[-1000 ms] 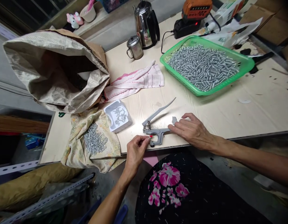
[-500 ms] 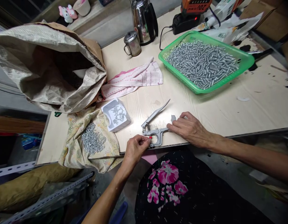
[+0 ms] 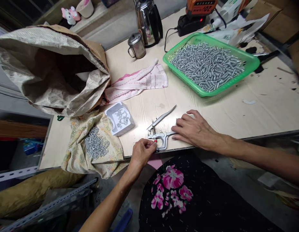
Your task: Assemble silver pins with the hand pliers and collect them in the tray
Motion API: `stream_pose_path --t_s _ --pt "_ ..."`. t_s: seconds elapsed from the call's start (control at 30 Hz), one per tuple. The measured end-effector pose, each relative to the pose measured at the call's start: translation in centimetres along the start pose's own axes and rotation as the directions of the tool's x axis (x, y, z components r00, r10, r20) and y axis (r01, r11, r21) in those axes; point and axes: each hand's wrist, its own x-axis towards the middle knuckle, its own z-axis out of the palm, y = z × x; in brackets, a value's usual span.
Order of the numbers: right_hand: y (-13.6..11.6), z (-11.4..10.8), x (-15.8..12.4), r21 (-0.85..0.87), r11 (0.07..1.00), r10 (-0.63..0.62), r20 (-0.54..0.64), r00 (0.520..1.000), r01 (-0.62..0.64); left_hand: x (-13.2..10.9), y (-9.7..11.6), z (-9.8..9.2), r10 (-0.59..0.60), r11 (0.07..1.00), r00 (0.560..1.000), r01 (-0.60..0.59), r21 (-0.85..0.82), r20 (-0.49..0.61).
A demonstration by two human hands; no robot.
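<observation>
Grey hand pliers (image 3: 159,129) lie on the table's front edge with their upper handle raised. My left hand (image 3: 142,152) is pinched at the jaw of the pliers, by a small red part, on something too small to make out. My right hand (image 3: 194,130) lies on the lower handle, fingers flat and slightly spread, pressing it to the table. A small white tray (image 3: 119,118) holding several small metal pieces stands left of the pliers. More small metal pieces (image 3: 96,146) lie heaped on a flowered cloth (image 3: 79,158).
A green basket (image 3: 251,62) full of metal pieces stands at the back right. A large paper sack (image 3: 43,71) sits at the left, a pink-white towel (image 3: 139,82) beside it. Kettle (image 3: 149,21), metal cup (image 3: 136,45) and a charger with battery (image 3: 194,16) stand at the back.
My right hand has slid a little left along the lower handle and flattened over it. My left hand stays pinched at the jaw. The view has shifted slightly.
</observation>
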Motion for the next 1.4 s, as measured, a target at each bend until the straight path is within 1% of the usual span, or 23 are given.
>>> stream_pose_path --t_s 0.07,0.17,0.23,0.33,0.4,0.57,0.67,0.83,0.9,0.97,1.07,1.13,1.2,1.3,1.4 --pt "0.6 0.1 1.1 0.016 1.000 0.011 -0.007 1.000 -0.011 0.0 -0.1 0.1 0.005 1.000 1.000 -0.005 -0.009 -0.008" --pt "1.8 1.2 3.4 -0.036 0.999 0.031 -0.061 0.998 -0.033 0.0 -0.2 0.2 0.011 1.000 1.000 -0.012 -0.014 -0.027" --pt "2.5 2.2 5.2 -0.062 0.998 -0.007 -0.079 0.997 0.002 0.0 -0.1 0.3 0.010 1.000 0.999 -0.011 -0.008 -0.037" --pt "3.2 3.5 7.2 -0.086 0.990 -0.115 -0.067 0.991 0.109 -0.1 0.0 0.2 -0.002 1.000 0.999 0.002 0.003 -0.032" --pt "3.3 3.9 7.8 -0.117 0.983 -0.151 -0.084 0.985 0.141 0.0 0.2 0.1 -0.018 1.000 1.000 0.018 0.015 -0.013" --pt "3.5 4.3 7.7 -0.163 0.979 -0.145 -0.136 0.980 0.123 0.0 0.5 -0.1 -0.042 0.998 0.999 0.040 0.050 0.027" --pt "4.2 4.4 8.5 -0.160 0.975 -0.172 -0.112 0.979 0.153 0.1 0.7 -0.3 -0.049 0.997 0.998 0.047 0.054 0.040" --pt "5.4 4.3 11.4 -0.112 0.953 -0.286 -0.014 0.958 0.283 0.0 1.3 -0.3 -0.072 0.992 0.997 0.068 0.103 0.028" --pt "5.3 4.1 11.9 -0.092 0.954 -0.283 0.034 0.959 0.285 -0.2 1.6 -0.3 -0.077 0.990 0.997 0.075 0.117 0.020" --pt "5.1 3.6 11.8 -0.054 0.970 -0.232 0.090 0.968 0.238 -0.3 1.7 -0.2 -0.079 0.989 0.997 0.076 0.125 0.014" --pt "5.0 2.7 10.2 0.082 0.983 -0.176 0.144 0.974 0.166 -0.5 1.7 0.0 -0.079 0.989 0.997 0.077 0.130 0.012" --pt "5.2 2.1 8.9 0.179 0.969 -0.200 0.164 0.966 0.170 -0.5 1.5 0.0 -0.080 0.989 0.997 0.078 0.129 0.018" --pt "5.5 1.8 7.7 0.231 0.956 -0.227 0.191 0.955 0.181 -0.5 1.4 0.0 -0.081 0.989 0.996 0.078 0.127 0.021" --pt "5.8 1.6 6.8 0.267 0.950 -0.227 0.227 0.947 0.163 -0.4 1.1 0.0 -0.081 0.991 0.996 0.078 0.112 0.023" --pt "5.8 1.5 6.6 0.273 0.949 -0.226 0.244 0.943 0.156 -0.4 0.8 0.1 -0.065 0.994 0.998 0.064 0.093 0.017"
